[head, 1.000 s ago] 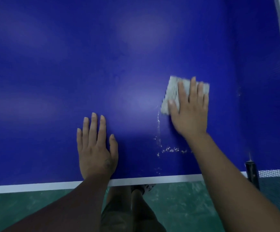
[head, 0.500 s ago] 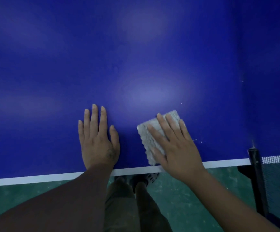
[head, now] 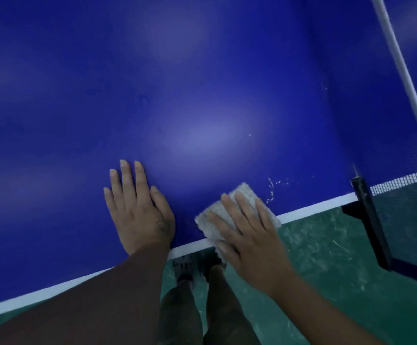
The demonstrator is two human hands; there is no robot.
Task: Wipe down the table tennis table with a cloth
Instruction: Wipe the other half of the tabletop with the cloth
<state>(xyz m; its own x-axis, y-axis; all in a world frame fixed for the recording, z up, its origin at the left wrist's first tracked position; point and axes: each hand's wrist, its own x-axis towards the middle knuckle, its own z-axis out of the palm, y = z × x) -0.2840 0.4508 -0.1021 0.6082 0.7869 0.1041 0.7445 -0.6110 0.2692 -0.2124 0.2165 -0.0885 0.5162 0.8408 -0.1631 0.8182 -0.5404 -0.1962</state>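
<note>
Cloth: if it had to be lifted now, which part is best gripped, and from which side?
Probably the near corner of the cloth, from the person's side: it lies flat under the right hand, but that corner hangs past the table's white edge, so a thumb could get beneath and pinch it.

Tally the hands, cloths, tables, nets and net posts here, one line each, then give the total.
hands: 2 (left hand, right hand)
cloth: 1
table tennis table: 1
net: 1
net post: 1
Total: 6
</note>
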